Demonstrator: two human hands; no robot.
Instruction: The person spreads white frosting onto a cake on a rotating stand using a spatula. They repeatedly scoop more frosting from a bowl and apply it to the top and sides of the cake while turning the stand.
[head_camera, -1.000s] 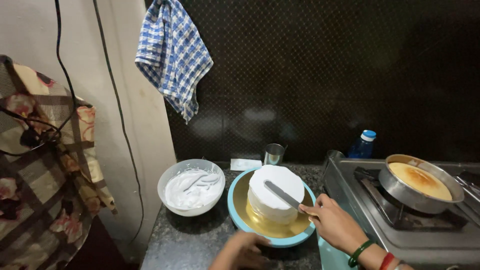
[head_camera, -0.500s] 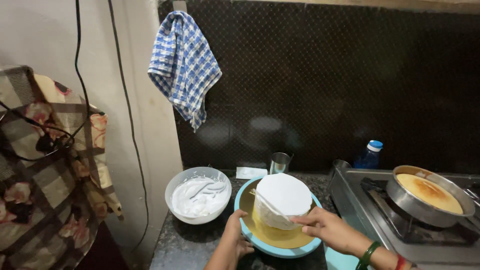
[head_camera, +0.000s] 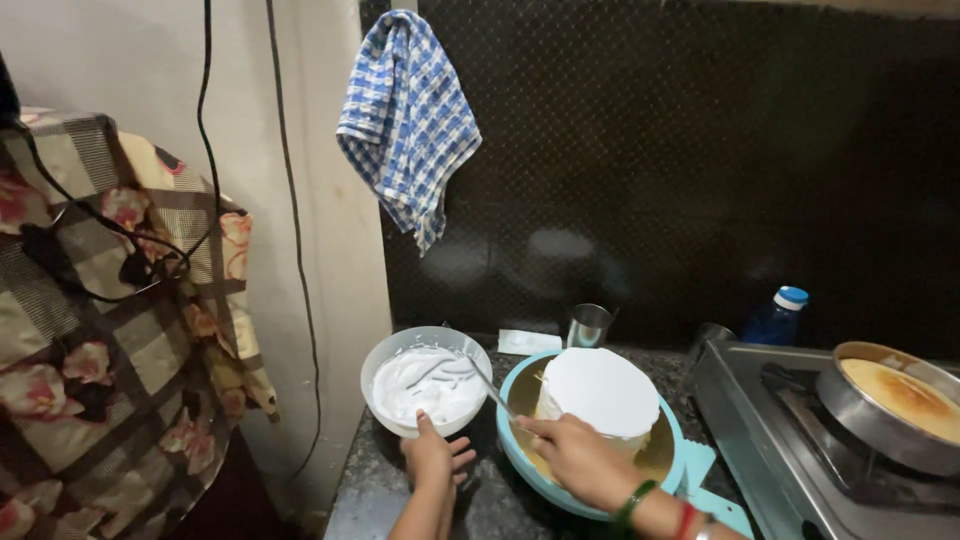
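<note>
White cream goes on smooth if the right hand (head_camera: 580, 462), pinching the knife (head_camera: 497, 397), stays flat on the cake (head_camera: 598, 398) while the spread left hand (head_camera: 434, 458) steadies the bowl (head_camera: 425, 380)

The cake (head_camera: 600, 392) sits on the turntable (head_camera: 520, 455) – bowl of cream (head_camera: 425, 380) just left, stove (head_camera: 790, 440) right carrying 1 pan (head_camera: 890, 405), steel cup (head_camera: 588, 325) behind, towel (head_camera: 405, 120) above.

Left hand (head_camera: 432, 458) open, fingers spread, right hand (head_camera: 578, 458) in closed grip
</note>
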